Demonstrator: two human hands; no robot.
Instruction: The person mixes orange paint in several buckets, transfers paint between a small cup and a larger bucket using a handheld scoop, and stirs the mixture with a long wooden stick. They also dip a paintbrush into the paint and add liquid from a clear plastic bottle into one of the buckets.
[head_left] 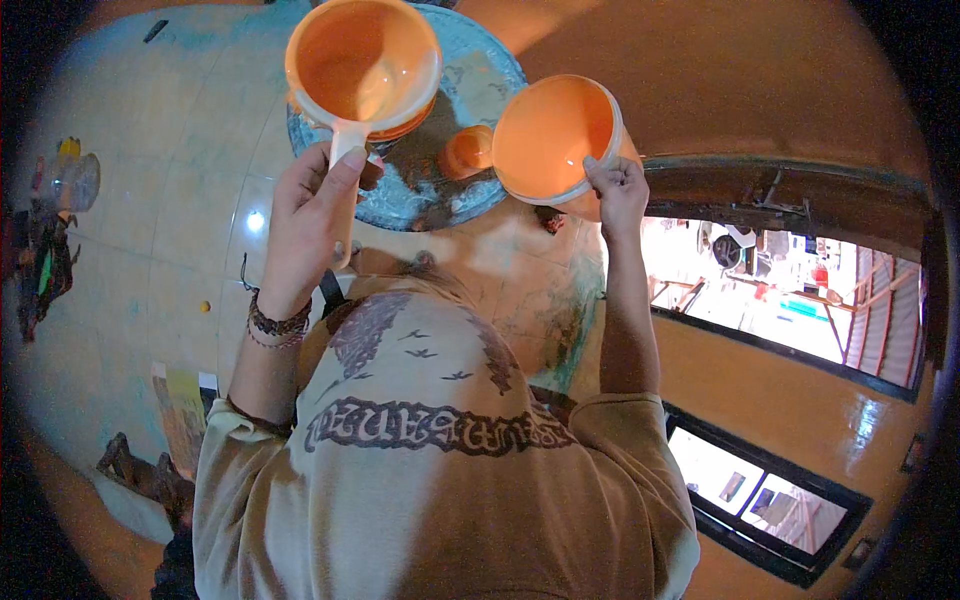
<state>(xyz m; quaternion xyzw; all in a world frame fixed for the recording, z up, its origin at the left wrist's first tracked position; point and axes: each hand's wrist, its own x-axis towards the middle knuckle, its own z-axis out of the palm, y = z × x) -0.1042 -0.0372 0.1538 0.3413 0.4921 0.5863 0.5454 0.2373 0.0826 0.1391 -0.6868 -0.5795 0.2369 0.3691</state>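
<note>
My left hand [312, 205] is wrapped round the pale handle of a water dipper [362, 60], its round bowl orange inside. The dipper is raised at the top of the view with its mouth facing me. My right hand [617, 190] grips the rim of an orange round tub [550, 135], thumb over the edge and fingers behind the wall. The tub is tilted, and its inside looks bare. Beyond both hands lies a round, bluish-grey mottled surface [490, 70]. On it is a small orange cup [464, 152]; another orange container shows partly behind the dipper.
Pale floor tiles [150, 230] spread out on the left, with a small yellow ball-like thing [205, 306] on them. A heap of mixed items [50, 240] is at the far left. On the right, a doorway [790, 290] and a window [770, 490] break the orange wall.
</note>
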